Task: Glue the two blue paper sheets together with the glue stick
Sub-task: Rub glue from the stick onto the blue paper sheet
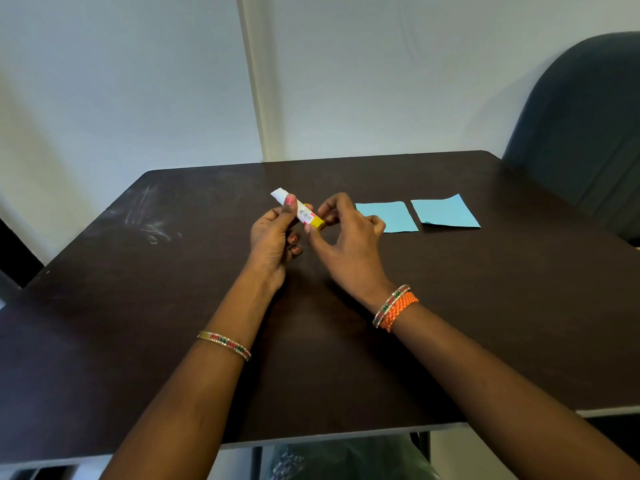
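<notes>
My left hand (pixel 275 233) holds a glue stick (pixel 300 211) above the dark table, white end pointing up and to the left, yellow end down and to the right. My right hand (pixel 346 233) pinches the yellow end with thumb and fingertips. Two light blue paper sheets lie flat, side by side, to the right of my hands: the nearer sheet (pixel 391 216) is partly hidden behind my right fingers, and the farther sheet (pixel 445 211) has a curled corner.
The dark brown table (pixel 173 306) has chalky scuff marks at the left. A dark chair (pixel 581 133) stands at the table's right rear corner. White walls rise behind the far edge. Bangles and an orange band circle my wrists.
</notes>
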